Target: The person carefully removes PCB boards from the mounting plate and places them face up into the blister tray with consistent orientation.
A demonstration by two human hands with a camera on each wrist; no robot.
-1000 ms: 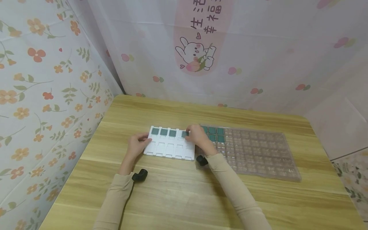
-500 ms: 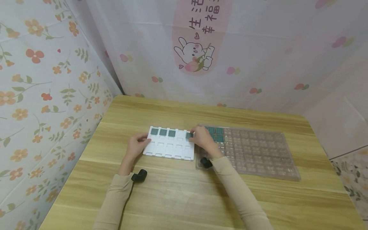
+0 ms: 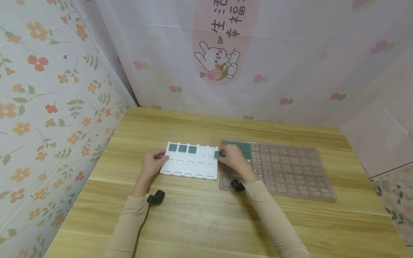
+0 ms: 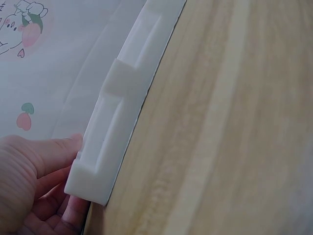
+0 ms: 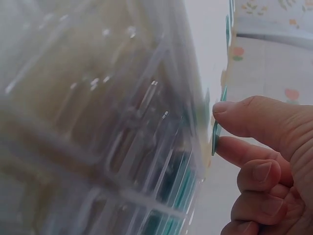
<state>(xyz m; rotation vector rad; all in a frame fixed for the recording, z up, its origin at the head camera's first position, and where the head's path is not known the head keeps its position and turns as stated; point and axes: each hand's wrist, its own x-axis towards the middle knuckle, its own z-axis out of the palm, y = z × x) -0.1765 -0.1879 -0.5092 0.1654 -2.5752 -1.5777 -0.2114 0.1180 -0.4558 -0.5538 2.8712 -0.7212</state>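
Observation:
My left hand [image 3: 151,165] grips the left end of a white plastic tray [image 3: 190,167], thumb on the edge and fingers curled at its side. In the left wrist view the tray's notched wall [image 4: 117,81] runs past the thumb. Three green square chips [image 3: 182,148] sit in the left pockets of its far row. My right hand [image 3: 233,157] pinches another green chip [image 3: 218,154] between thumb and index finger, over the tray's right edge. The right wrist view shows this thin green chip [image 5: 215,137] edge-on at the fingertips. Its other fingers are curled.
Right of the white tray lies a long clear plastic tray [image 3: 292,168] with a grid of pockets. Several green chips [image 3: 246,147] fill its far left pockets, partly behind the right hand. Black wrist-worn pieces [image 3: 156,197] stick out at both wrists. Wooden table [image 3: 193,222] lies beneath.
My right hand has moved right with the pinched chip, from above the fourth pocket of the white tray's far row to its right edge. The left hand keeps its grip on the tray.

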